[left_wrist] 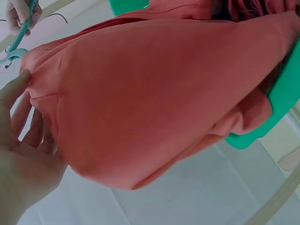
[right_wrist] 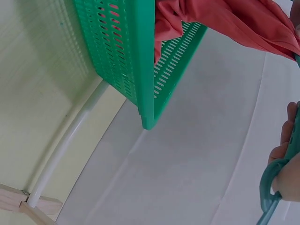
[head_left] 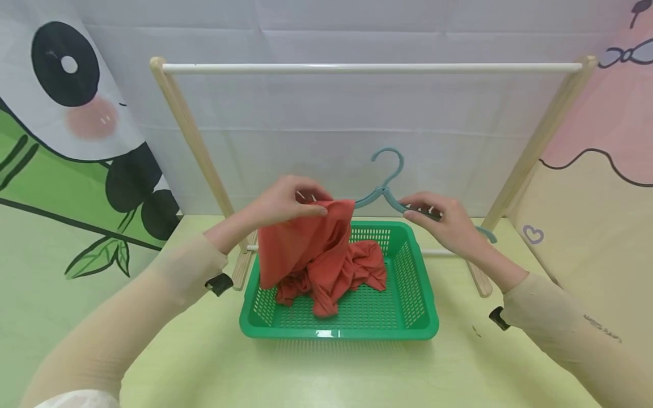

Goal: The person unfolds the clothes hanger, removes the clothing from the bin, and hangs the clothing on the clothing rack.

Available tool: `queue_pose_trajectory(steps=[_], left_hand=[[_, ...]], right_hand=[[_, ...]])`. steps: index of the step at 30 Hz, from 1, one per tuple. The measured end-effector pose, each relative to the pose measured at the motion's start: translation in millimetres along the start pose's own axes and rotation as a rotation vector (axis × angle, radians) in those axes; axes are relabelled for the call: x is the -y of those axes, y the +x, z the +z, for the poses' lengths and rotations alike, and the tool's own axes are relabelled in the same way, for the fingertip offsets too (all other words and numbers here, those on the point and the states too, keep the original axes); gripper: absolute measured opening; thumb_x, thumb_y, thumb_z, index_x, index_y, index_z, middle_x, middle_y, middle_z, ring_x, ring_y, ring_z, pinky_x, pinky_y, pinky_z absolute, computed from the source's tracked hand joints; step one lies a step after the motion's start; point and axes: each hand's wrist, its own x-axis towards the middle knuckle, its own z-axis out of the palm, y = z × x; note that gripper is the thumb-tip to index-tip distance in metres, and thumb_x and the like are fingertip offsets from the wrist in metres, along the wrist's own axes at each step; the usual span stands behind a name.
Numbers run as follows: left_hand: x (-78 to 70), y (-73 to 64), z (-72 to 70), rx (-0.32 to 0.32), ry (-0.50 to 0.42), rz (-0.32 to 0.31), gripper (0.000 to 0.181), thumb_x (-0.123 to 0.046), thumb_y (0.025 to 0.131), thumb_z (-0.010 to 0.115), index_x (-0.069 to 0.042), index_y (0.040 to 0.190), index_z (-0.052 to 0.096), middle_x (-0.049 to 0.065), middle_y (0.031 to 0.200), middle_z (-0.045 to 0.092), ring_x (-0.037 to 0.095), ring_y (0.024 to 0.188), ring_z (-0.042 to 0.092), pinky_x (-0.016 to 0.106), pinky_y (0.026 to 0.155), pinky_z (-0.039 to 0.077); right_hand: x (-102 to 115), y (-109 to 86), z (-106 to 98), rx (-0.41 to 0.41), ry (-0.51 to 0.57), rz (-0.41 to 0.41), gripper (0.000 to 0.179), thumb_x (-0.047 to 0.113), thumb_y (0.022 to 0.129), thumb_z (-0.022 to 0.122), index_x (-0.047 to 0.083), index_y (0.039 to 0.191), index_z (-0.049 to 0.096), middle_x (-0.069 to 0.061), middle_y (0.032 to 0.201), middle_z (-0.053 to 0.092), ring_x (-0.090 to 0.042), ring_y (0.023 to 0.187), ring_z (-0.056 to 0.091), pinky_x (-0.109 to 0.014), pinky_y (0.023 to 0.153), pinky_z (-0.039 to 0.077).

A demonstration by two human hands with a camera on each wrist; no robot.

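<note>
A red garment (head_left: 326, 243) is raised by its upper edge in my left hand (head_left: 291, 201), and its lower folds lie in the green basket (head_left: 428, 328). The left wrist view shows the thumb and fingers pinching the cloth (left_wrist: 150, 93) near a stitched seam. My right hand (head_left: 444, 218) grips one arm of a blue-green hanger (head_left: 384, 190), hook upward. The hanger's other arm runs into the garment by my left fingers, its tip hidden by cloth. In the right wrist view, the curved end of the hanger (right_wrist: 268, 185) sticks out past the right hand.
Behind the basket stands a wooden rack with a white top rail (head_left: 367, 68) and slanted posts (head_left: 191, 133). A lower white bar (head_left: 441, 252) passes behind the basket. Everything stands on a pale yellow-green table (head_left: 326, 377), against a printed cloth backdrop (head_left: 316, 113).
</note>
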Motion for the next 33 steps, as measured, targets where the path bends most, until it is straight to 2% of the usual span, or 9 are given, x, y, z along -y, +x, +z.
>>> queue_pose_trajectory(steps=[5, 10, 18, 22, 24, 28, 31, 33], left_hand=[[3.4, -0.6, 4.1, 0.013, 0.045, -0.003, 0.026, -0.022, 0.093, 0.071, -0.015, 0.118, 0.072, 0.002, 0.11, 0.074, 0.015, 0.094, 0.067, 0.036, 0.085, 0.057], [3.2, 3.0, 12.9, 0.014, 0.032, 0.0, 0.025, -0.022, 0.095, 0.067, -0.015, 0.119, 0.071, 0.002, 0.108, 0.074, 0.015, 0.096, 0.066, 0.035, 0.085, 0.056], [0.5, 8.0, 21.4, -0.037, -0.057, 0.002, 0.025, -0.021, 0.095, 0.067, -0.013, 0.119, 0.072, 0.003, 0.108, 0.074, 0.014, 0.096, 0.067, 0.032, 0.082, 0.055], [-0.8, 7.5, 21.8, -0.073, -0.111, 0.006, 0.026, -0.02, 0.094, 0.068, -0.013, 0.119, 0.072, 0.005, 0.111, 0.074, 0.015, 0.099, 0.068, 0.031, 0.082, 0.055], [-0.9, 6.6, 20.4, -0.071, -0.124, 0.014, 0.027, -0.019, 0.094, 0.068, -0.013, 0.121, 0.071, 0.005, 0.113, 0.074, 0.015, 0.1, 0.068, 0.031, 0.083, 0.056], [-0.2, 3.1, 12.8, -0.034, -0.063, 0.053, 0.031, -0.019, 0.095, 0.068, -0.015, 0.126, 0.069, 0.004, 0.115, 0.072, 0.014, 0.097, 0.064, 0.031, 0.083, 0.053], [1.2, 0.1, 5.7, -0.01, 0.023, 0.093, 0.035, -0.019, 0.094, 0.068, -0.017, 0.129, 0.067, 0.004, 0.105, 0.069, 0.016, 0.083, 0.054, 0.032, 0.074, 0.045], [2.4, -1.2, 3.1, -0.01, 0.065, 0.113, 0.037, -0.018, 0.093, 0.069, -0.018, 0.13, 0.067, 0.003, 0.102, 0.067, 0.016, 0.08, 0.05, 0.032, 0.072, 0.043]], right_hand=[[1.4, 0.3, -0.3, -0.005, -0.007, -0.003, 0.022, 0.021, 0.097, 0.064, 0.021, 0.119, 0.07, 0.001, 0.097, 0.071, -0.008, 0.075, 0.054, -0.021, 0.066, 0.043], [5.2, 4.3, 5.8, -0.018, -0.014, -0.032, 0.022, 0.019, 0.096, 0.066, 0.019, 0.118, 0.071, -0.001, 0.095, 0.072, -0.008, 0.075, 0.053, -0.021, 0.064, 0.042], [11.8, 9.8, 15.6, -0.033, 0.014, -0.049, 0.022, 0.017, 0.095, 0.067, 0.018, 0.117, 0.072, -0.003, 0.092, 0.072, -0.011, 0.071, 0.051, -0.022, 0.061, 0.039], [14.5, 11.7, 17.2, -0.042, 0.019, -0.057, 0.022, 0.017, 0.095, 0.067, 0.018, 0.116, 0.072, -0.002, 0.09, 0.071, -0.011, 0.07, 0.051, -0.022, 0.061, 0.039], [15.6, 12.3, 17.2, -0.038, 0.017, -0.059, 0.022, 0.018, 0.095, 0.067, 0.019, 0.117, 0.071, -0.001, 0.091, 0.071, -0.01, 0.071, 0.052, -0.022, 0.062, 0.04], [16.5, 12.7, 15.5, -0.028, 0.018, -0.06, 0.023, 0.017, 0.095, 0.067, 0.018, 0.118, 0.071, -0.002, 0.093, 0.072, -0.01, 0.073, 0.052, -0.021, 0.064, 0.04], [16.6, 12.6, 13.5, -0.034, 0.019, -0.067, 0.023, 0.015, 0.095, 0.067, 0.017, 0.117, 0.071, -0.003, 0.093, 0.073, -0.009, 0.072, 0.052, -0.021, 0.063, 0.04], [16.7, 12.5, 12.3, -0.042, 0.016, -0.07, 0.023, 0.015, 0.094, 0.068, 0.016, 0.117, 0.072, -0.003, 0.092, 0.073, -0.009, 0.071, 0.052, -0.021, 0.062, 0.04]])
